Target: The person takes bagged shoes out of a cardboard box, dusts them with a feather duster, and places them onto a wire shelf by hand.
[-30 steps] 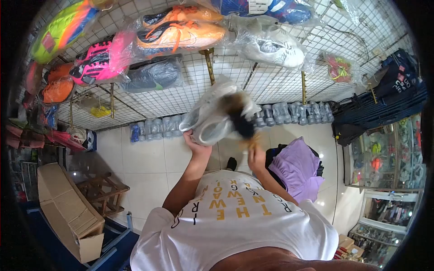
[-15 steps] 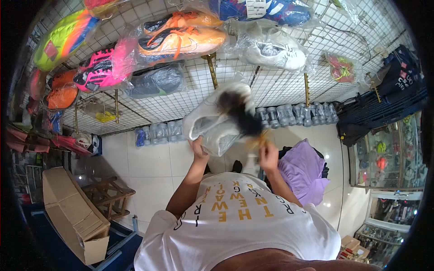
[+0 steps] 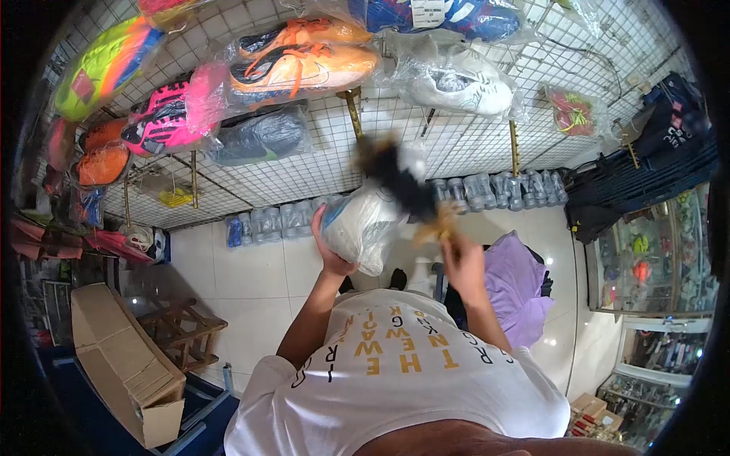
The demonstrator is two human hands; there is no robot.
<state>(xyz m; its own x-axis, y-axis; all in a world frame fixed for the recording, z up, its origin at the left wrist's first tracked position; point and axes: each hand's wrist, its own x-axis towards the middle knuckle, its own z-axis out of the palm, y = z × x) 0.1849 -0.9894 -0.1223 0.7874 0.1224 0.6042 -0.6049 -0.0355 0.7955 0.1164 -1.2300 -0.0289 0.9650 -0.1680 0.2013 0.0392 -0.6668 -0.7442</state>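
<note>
My left hand [image 3: 333,247] holds a white shoe pair in a clear plastic bag [image 3: 359,232], fingers along its left side and underneath. In my right hand [image 3: 462,264] is the yellowish handle end of a dark feather duster [image 3: 407,186]; its black and brown feathers are blurred and pass over the upper right of the bag. Above hang bagged shoes on the wire grid: an orange pair [image 3: 304,68], a grey pair [image 3: 258,138] and a white pair [image 3: 460,80].
Bagged dumbbells [image 3: 487,191] line the floor at the wall's foot. A purple cloth [image 3: 517,285] lies over dark things on the right. At left are a cardboard box [image 3: 125,353] and a wooden stool [image 3: 182,330]. A glass cabinet [image 3: 654,258] stands at right.
The bagged shoes have turned more upright in my left hand and shifted slightly down. The duster's feathers have swung up and left, while my right hand has moved a little right.
</note>
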